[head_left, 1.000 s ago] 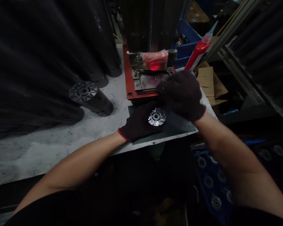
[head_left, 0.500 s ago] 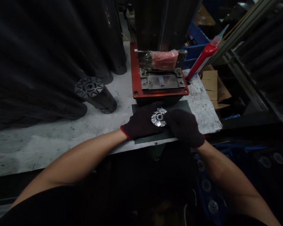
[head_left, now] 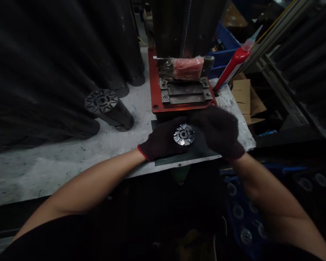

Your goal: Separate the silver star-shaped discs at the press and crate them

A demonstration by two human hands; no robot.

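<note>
My left hand (head_left: 165, 139), in a dark glove with a red cuff, is closed around a shiny round metal part (head_left: 184, 134). Its face shows a ring of pointed teeth and a hub in the middle; whatever lies below the face is hidden. To the right of the part, and apart from it, is my gloved right hand (head_left: 220, 130). Motion smears that hand and its fingers are not distinct, so its grip is unclear. Under both hands lies a dark green mat (head_left: 168, 159) at the table's front edge.
A red-based fixture (head_left: 154, 87) with a metal bed (head_left: 184, 94) stands behind my hands. Left of it, a dark cylinder (head_left: 116, 116) has a star-patterned top. A red bottle (head_left: 233, 65) leans at right. Blue trays (head_left: 237, 232) of round parts sit below right.
My right hand has moved off the metal part, right and slightly up, uncovering the whole toothed face. The left hand stays in place around the part. The fixture's bed looks darker.
</note>
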